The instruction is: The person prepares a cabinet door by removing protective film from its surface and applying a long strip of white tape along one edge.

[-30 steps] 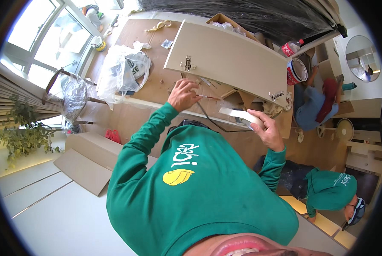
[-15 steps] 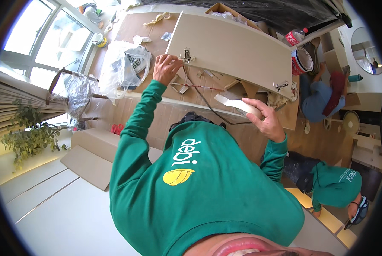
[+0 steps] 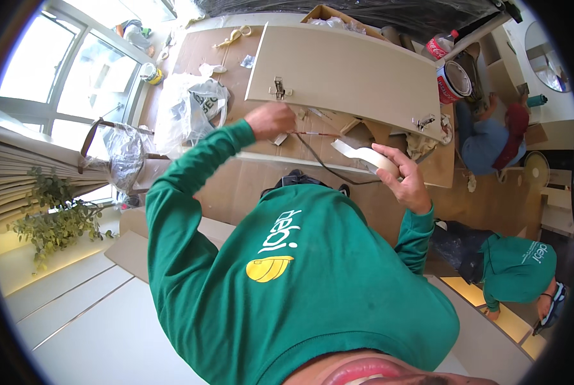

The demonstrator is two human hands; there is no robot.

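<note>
Head view: right hand (image 3: pixel 410 184) grips tape roll (image 3: pixel 382 163); left hand (image 3: pixel 271 120) is blurred, grip unclear.

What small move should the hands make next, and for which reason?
Perhaps the left hand should come across and take the loose end of the tape roll. The right hand grips the roll, and the end sticks out toward the left, while the left hand is apart from it, near a hinge on the panel. That hand is blurred; whether it holds something, I cannot tell.
</note>
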